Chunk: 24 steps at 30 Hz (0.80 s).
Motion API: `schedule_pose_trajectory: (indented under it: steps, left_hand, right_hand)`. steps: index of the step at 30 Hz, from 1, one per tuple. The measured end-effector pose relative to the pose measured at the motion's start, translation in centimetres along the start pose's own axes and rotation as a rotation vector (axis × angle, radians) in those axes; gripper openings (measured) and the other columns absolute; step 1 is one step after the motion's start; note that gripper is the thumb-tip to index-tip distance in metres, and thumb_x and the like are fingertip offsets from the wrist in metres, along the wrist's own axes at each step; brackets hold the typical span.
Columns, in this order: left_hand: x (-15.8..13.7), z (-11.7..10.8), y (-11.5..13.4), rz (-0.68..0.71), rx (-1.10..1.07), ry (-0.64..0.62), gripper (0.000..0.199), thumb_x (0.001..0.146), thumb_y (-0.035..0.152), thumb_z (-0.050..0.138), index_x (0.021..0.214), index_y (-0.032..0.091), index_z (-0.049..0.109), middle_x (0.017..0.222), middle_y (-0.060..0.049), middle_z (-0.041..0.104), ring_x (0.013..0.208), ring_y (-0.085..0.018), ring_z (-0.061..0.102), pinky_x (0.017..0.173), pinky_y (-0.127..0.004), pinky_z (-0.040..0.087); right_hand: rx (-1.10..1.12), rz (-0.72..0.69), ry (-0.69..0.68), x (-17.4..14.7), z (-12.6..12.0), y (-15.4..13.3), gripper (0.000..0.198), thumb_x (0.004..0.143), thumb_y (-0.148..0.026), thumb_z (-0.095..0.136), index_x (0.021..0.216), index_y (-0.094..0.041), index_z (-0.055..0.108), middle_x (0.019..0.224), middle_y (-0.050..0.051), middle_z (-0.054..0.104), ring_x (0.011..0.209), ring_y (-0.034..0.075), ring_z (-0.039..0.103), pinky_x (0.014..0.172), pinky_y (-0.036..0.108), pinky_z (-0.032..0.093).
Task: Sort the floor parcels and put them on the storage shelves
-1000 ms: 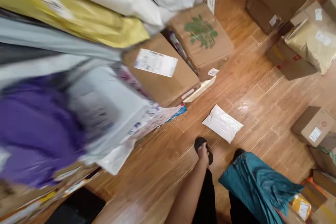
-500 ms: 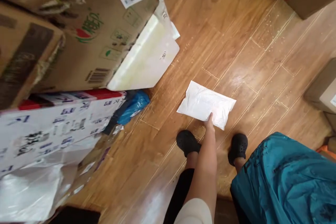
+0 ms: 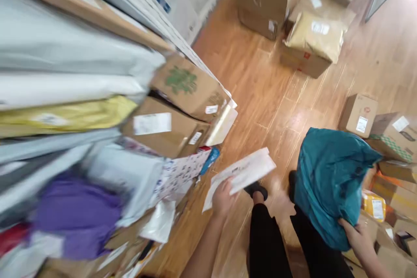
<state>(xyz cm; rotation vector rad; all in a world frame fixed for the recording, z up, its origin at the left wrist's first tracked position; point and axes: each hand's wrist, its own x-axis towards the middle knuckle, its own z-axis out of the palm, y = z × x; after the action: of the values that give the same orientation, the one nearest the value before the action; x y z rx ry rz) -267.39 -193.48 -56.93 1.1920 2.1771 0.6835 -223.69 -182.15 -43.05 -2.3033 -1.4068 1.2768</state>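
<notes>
My left hand (image 3: 223, 197) is closed on a flat white mailing bag (image 3: 244, 171), lifted off the floor in front of my legs. Faint print shows on the bag's face. My right hand (image 3: 355, 234) grips the lower edge of a large teal plastic mailing bag (image 3: 329, 182), which hangs beside my right leg and covers part of that foot. Its surface is creased, and its contents are hidden.
To the left, parcels fill a stack: cardboard boxes (image 3: 163, 126), a purple bag (image 3: 78, 215) and a yellow bag (image 3: 68, 115). More cartons stand at the right (image 3: 358, 113). A tan padded parcel (image 3: 314, 37) lies on a box ahead, on the wooden floor (image 3: 250, 74).
The white mailing bag has come up off the floor in my left hand and moved left. My view has risen and widened, bringing my right hand on the teal bag into sight.
</notes>
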Motion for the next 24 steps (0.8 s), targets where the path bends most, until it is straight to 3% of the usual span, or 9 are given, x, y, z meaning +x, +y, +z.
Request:
schedule_pose_trajectory:
  steps: [2, 5, 8, 11, 15, 19, 22, 24]
  left_hand:
    - [-2.5, -7.0, 4.1, 0.393, 0.200, 0.036, 0.037, 0.078, -0.003, 0.047, 0.093, 0.023, 0.069, 0.117, -0.008, 0.078, 0.112, -0.024, 0.073, 0.101, -0.039, 0.057]
    - [-5.4, -15.6, 11.5, 0.721, 0.431, 0.062, 0.033, 0.087, -0.005, 0.044, 0.081, 0.021, 0.063, 0.122, -0.006, 0.078, 0.119, -0.020, 0.070, 0.104, -0.036, 0.055]
    - [-8.4, -20.5, 18.3, 0.845, 0.499, 0.175, 0.028, 0.090, 0.000, 0.051, 0.085, 0.022, 0.067, 0.109, -0.007, 0.080, 0.112, -0.021, 0.073, 0.105, -0.040, 0.056]
    - [-11.6, -22.3, 22.9, 0.767, 0.449, 0.321, 0.026, 0.090, 0.010, 0.056, 0.102, 0.025, 0.073, 0.093, -0.008, 0.079, 0.098, -0.025, 0.076, 0.094, -0.041, 0.062]
    - [-14.8, -23.9, 27.1, 0.646, 0.445, 0.476, 0.026, 0.089, 0.016, 0.060, 0.109, 0.025, 0.073, 0.096, -0.008, 0.079, 0.094, -0.027, 0.076, 0.083, -0.039, 0.066]
    - [-16.0, -26.5, 32.2, 0.688, 0.491, 0.615, 0.020, 0.090, 0.020, 0.063, 0.108, 0.023, 0.072, 0.094, -0.009, 0.078, 0.091, -0.028, 0.076, 0.079, -0.039, 0.066]
    - [-16.0, -28.1, 36.8, 0.896, 0.643, 0.688, 0.023, 0.091, 0.012, 0.062, 0.107, 0.026, 0.072, 0.090, -0.005, 0.078, 0.091, -0.025, 0.076, 0.090, -0.042, 0.063]
    - [-15.9, -28.5, 39.4, 0.982, 0.725, 0.696, 0.028, 0.093, 0.005, 0.059, 0.107, 0.027, 0.071, 0.092, -0.005, 0.079, 0.098, -0.024, 0.075, 0.099, -0.045, 0.058]
  right_hand:
    - [-0.014, -0.319, -0.050, -1.0, -0.9, -5.2, 0.030, 0.079, -0.047, 0.061, 0.061, -0.024, 0.068, 0.071, 0.009, 0.067, 0.074, 0.031, 0.066, 0.069, 0.042, 0.058]
    - [-0.132, -0.848, -0.193, -3.0, -2.4, -12.5, 0.029, 0.091, -0.024, 0.051, 0.072, -0.022, 0.072, 0.073, 0.007, 0.061, 0.069, 0.022, 0.059, 0.062, 0.031, 0.050]
    - [-0.286, -1.298, -0.195, -5.3, -4.1, -17.9, 0.040, 0.092, -0.007, 0.043, 0.104, -0.021, 0.079, 0.071, 0.004, 0.055, 0.065, 0.018, 0.054, 0.061, 0.029, 0.041]
    - [-0.310, -1.621, -0.180, -7.4, -6.4, -21.6, 0.046, 0.097, -0.007, 0.041, 0.128, -0.021, 0.073, 0.072, 0.003, 0.054, 0.068, 0.018, 0.052, 0.064, 0.031, 0.038]
    - [-0.266, -1.824, -0.172, -9.0, -10.3, -24.9, 0.042, 0.105, -0.013, 0.040, 0.134, -0.022, 0.069, 0.073, 0.002, 0.054, 0.067, 0.017, 0.049, 0.064, 0.031, 0.036]
    - [-0.144, -1.933, -0.196, -9.3, -14.3, -27.8, 0.043, 0.105, -0.016, 0.038, 0.131, -0.023, 0.071, 0.071, 0.001, 0.054, 0.066, 0.017, 0.051, 0.063, 0.030, 0.037]
    - [0.081, -1.862, -0.201, -8.7, -16.7, -30.1, 0.045, 0.096, -0.010, 0.042, 0.119, -0.023, 0.078, 0.070, 0.001, 0.051, 0.064, 0.016, 0.051, 0.058, 0.028, 0.037]
    - [0.264, -1.683, -0.160, -8.0, -18.2, -31.6, 0.045, 0.089, -0.008, 0.044, 0.109, -0.023, 0.081, 0.069, 0.000, 0.050, 0.062, 0.015, 0.050, 0.057, 0.026, 0.038]
